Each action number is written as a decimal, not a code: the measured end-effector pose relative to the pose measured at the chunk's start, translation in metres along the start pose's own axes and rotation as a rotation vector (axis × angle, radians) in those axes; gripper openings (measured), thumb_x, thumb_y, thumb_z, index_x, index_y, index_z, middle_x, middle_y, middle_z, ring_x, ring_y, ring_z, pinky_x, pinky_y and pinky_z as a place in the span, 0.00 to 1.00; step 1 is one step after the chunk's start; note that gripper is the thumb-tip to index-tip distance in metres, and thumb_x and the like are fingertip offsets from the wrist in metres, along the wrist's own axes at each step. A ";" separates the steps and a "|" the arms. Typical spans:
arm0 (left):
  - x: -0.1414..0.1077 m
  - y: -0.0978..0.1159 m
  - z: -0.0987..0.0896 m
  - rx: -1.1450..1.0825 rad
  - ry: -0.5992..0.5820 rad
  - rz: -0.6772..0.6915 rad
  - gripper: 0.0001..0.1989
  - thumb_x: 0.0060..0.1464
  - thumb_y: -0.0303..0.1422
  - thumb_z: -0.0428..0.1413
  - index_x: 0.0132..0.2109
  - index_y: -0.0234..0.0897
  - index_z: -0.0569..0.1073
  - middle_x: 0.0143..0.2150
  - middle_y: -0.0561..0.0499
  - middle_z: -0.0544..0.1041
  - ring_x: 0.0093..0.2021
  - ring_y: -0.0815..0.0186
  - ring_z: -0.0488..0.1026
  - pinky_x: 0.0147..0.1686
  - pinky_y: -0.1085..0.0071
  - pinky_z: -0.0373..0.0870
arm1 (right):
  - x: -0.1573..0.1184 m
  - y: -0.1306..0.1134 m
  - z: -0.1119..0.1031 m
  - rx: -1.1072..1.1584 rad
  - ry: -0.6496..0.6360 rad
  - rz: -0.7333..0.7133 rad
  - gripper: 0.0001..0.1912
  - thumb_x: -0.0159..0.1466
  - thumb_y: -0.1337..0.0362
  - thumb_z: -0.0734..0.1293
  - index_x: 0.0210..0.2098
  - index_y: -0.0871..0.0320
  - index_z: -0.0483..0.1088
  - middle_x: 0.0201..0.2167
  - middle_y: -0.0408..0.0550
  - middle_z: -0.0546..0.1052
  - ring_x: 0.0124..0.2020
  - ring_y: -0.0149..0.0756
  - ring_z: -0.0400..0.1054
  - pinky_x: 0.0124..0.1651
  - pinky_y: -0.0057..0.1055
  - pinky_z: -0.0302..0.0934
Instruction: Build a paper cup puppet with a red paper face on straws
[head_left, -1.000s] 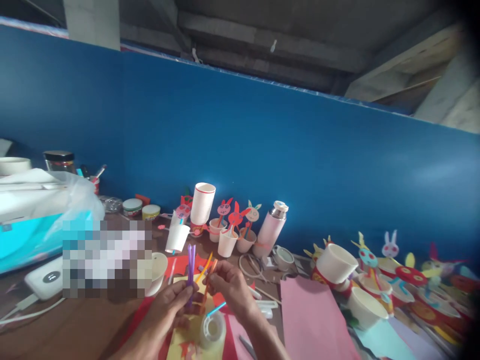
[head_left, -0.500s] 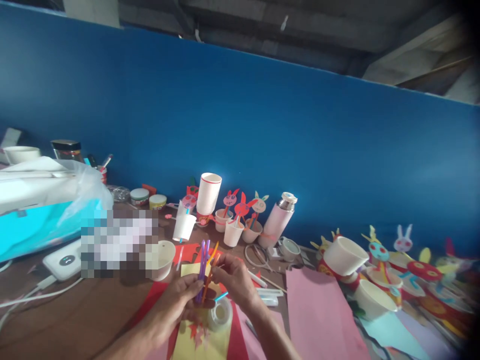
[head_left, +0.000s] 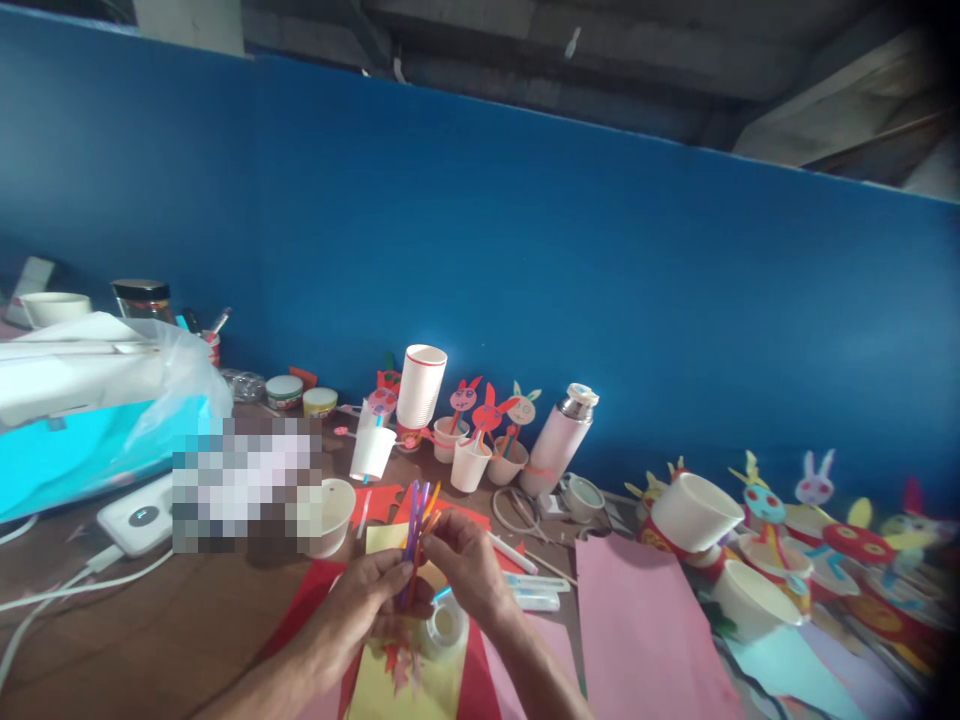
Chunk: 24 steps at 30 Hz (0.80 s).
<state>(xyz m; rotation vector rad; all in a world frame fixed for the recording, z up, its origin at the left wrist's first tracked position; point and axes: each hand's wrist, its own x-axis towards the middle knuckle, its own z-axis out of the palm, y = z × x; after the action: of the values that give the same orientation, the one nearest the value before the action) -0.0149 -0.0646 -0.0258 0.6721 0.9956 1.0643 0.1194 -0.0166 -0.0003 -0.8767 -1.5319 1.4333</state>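
Observation:
My left hand (head_left: 381, 592) is closed around several thin purple and orange sticks (head_left: 414, 530), which stand nearly upright over the paper. The fingertips of my right hand (head_left: 463, 560) pinch at the orange ones, close to my left fingers. A roll of clear tape (head_left: 445, 624) lies just below my hands. Under it are yellow paper (head_left: 382, 680) and red paper (head_left: 304, 610). A blue stick end shows between my hands and the tape. The lower ends of the held sticks are partly hidden by my fingers.
Behind my hands stand a white cup (head_left: 373, 453), rabbit figures in cups (head_left: 470, 466), stacked cups (head_left: 421, 388) and a pink flask (head_left: 556, 445). Pink paper (head_left: 649, 630) and more cup figures (head_left: 769, 510) lie right. A white device (head_left: 135, 515) with cables sits left.
The view has shifted slightly, so the scene sits a little further right. My right fingers have drawn slightly closer to my left hand at the sticks, which both hands still hold.

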 end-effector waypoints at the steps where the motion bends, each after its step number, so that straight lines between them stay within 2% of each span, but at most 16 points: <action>1: 0.000 0.000 0.000 -0.004 0.000 0.005 0.21 0.41 0.43 0.62 0.39 0.32 0.72 0.27 0.47 0.78 0.28 0.61 0.76 0.18 0.75 0.67 | 0.000 0.001 0.000 -0.005 0.001 -0.001 0.03 0.54 0.66 0.64 0.26 0.60 0.67 0.22 0.42 0.72 0.26 0.31 0.68 0.32 0.27 0.62; 8: -0.003 0.002 0.005 -0.008 0.024 -0.006 0.15 0.43 0.38 0.61 0.34 0.30 0.72 0.25 0.49 0.76 0.27 0.62 0.75 0.18 0.75 0.66 | 0.000 0.008 0.005 0.003 0.035 -0.027 0.03 0.55 0.67 0.63 0.29 0.60 0.66 0.22 0.41 0.70 0.24 0.30 0.67 0.30 0.26 0.61; 11: -0.007 0.006 0.006 -0.006 0.062 0.029 0.16 0.43 0.39 0.61 0.36 0.31 0.72 0.26 0.48 0.77 0.29 0.60 0.76 0.19 0.75 0.65 | 0.001 0.011 0.006 -0.029 0.075 -0.021 0.08 0.54 0.68 0.64 0.35 0.60 0.66 0.24 0.41 0.70 0.26 0.29 0.66 0.31 0.26 0.60; 14: -0.009 0.011 0.006 -0.005 0.106 0.056 0.17 0.43 0.39 0.61 0.38 0.32 0.73 0.29 0.46 0.78 0.31 0.60 0.76 0.23 0.74 0.66 | -0.002 0.011 0.004 -0.210 0.060 -0.027 0.10 0.52 0.69 0.64 0.36 0.60 0.66 0.29 0.43 0.72 0.29 0.31 0.67 0.33 0.27 0.60; 18: -0.011 0.018 0.005 -0.045 0.135 0.096 0.15 0.43 0.38 0.61 0.36 0.32 0.74 0.29 0.47 0.79 0.28 0.64 0.76 0.27 0.72 0.67 | -0.011 0.004 0.003 -0.526 -0.040 -0.107 0.16 0.48 0.70 0.68 0.38 0.57 0.66 0.35 0.43 0.72 0.36 0.34 0.66 0.39 0.29 0.58; 20: -0.011 0.019 0.004 -0.076 0.111 0.104 0.14 0.44 0.37 0.61 0.36 0.31 0.74 0.28 0.47 0.79 0.27 0.64 0.75 0.26 0.73 0.66 | -0.014 0.003 0.005 -0.647 -0.071 -0.154 0.18 0.47 0.70 0.69 0.38 0.57 0.66 0.34 0.43 0.71 0.37 0.35 0.65 0.41 0.30 0.57; 24: -0.013 0.019 0.004 -0.083 0.071 0.086 0.13 0.45 0.36 0.60 0.36 0.31 0.75 0.27 0.48 0.79 0.26 0.66 0.75 0.23 0.77 0.63 | -0.015 0.002 0.009 -0.796 -0.071 -0.230 0.16 0.48 0.72 0.68 0.36 0.58 0.64 0.31 0.43 0.71 0.35 0.35 0.65 0.40 0.30 0.56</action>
<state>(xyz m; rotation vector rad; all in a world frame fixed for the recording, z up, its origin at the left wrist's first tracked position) -0.0203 -0.0693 -0.0036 0.6174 0.9846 1.2059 0.1170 -0.0340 -0.0042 -1.0521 -2.2222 0.6717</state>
